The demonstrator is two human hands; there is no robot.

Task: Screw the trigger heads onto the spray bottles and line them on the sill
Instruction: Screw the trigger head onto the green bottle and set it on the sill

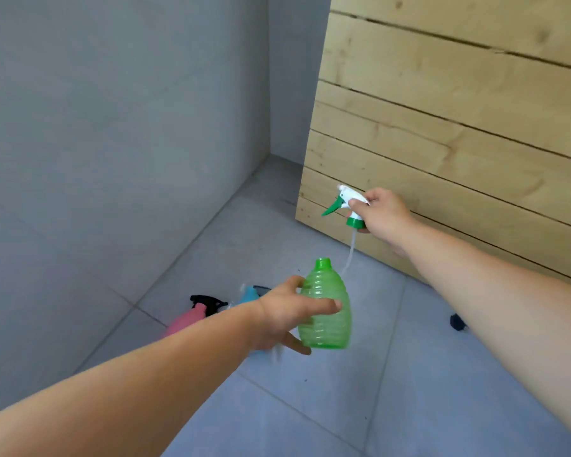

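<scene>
Two hands, two halves of one sprayer. My left hand (287,311) wraps the green bottle (325,311) around its ribbed belly, fingers curled across the front and thumb behind, holding it upright off the floor (310,407) with its open neck pointing up. My right hand (384,214) pinches the trigger head (346,204) by its white body, above and a little to the right of the bottle, nearer the wooden panel (459,127). The head's long axis runs roughly upright, nozzle pointing left, green collar at the bottom. Its dip tube (350,255) hangs down from the collar and trails beside the bottle's shoulder, outside the neck and not in it.

So I judge the next move turns on that tube: its tip lies below the mouth and to the right, and has to come up and over before the collar can seat.

Beyond my left hand, a pink bottle (185,319) and a blue bottle (249,295) lie on the floor.
</scene>
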